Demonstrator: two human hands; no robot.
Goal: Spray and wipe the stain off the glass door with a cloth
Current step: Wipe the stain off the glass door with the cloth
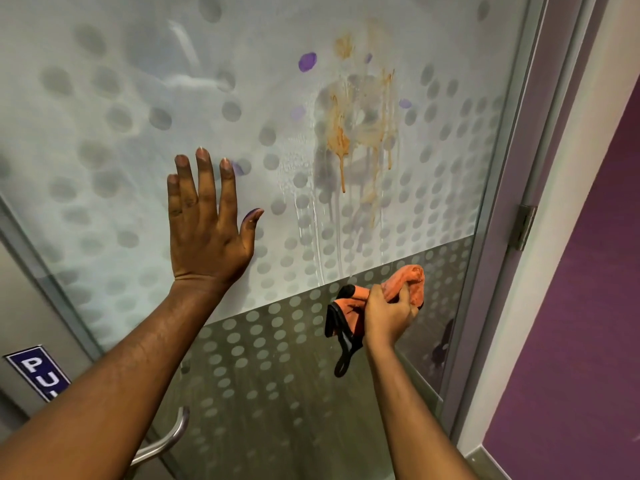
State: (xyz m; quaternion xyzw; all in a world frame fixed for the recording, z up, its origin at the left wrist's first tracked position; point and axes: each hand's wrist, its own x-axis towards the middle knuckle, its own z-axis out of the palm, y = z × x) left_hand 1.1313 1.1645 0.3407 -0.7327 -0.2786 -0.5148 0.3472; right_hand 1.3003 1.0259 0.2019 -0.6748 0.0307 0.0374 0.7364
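Note:
The frosted glass door (145, 81) with a grey dot pattern fills the view. An orange-brown stain (349, 133) runs down its upper right part, with wet streaks dripping below it. My left hand (207, 223) lies flat on the glass, fingers spread, to the left of the stain. My right hand (389, 315) is lower right, closed around a bunched orange cloth (408, 280) with black trim that hangs down beneath the fist. The cloth sits below the stain, near the border between frosted and clearer glass. No spray bottle is in view.
A metal door handle (166, 441) curves out at the lower left, under a blue sign (36, 370) on the grey frame. The door's hinge (523, 226) and frame stand at the right, with a white jamb and a purple wall (588, 271) beyond.

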